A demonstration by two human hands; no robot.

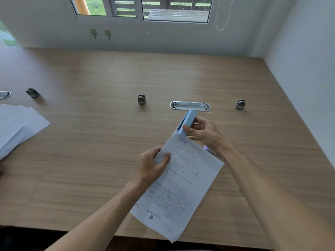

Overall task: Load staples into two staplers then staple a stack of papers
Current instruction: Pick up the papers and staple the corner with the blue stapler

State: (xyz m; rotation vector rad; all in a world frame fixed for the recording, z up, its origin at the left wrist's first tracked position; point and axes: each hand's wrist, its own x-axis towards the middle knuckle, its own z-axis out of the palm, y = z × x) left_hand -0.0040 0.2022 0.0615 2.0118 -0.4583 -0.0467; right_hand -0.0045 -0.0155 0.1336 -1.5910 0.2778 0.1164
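**Blue stapler at the far corner of the held papers**

The papers [181, 180] are held above the near middle of the table [90, 142], tilted so that one corner points near and the opposite one far. The left hand [154, 164] grips their left edge, thumb pressed on the printed top sheet and the other fingers curled beneath.

Just beyond, the right hand [203, 133] pinches the light blue stapler [187, 122], thumb on its left face and fingers curled round its right side. The stapler stands tilted, with its near end at the papers' far corner. Whether its mouth has closed on the sheets cannot be told. Beside the right wrist a small lilac thing [208, 149] shows, mostly hidden.

At the left edge lies a loose stack [16, 127] of white sheets. Farther back a metal slot [190, 105] is set into the table, with a clamp [141, 99] to its left and another to its right. A window [145, 8] is in the far wall.
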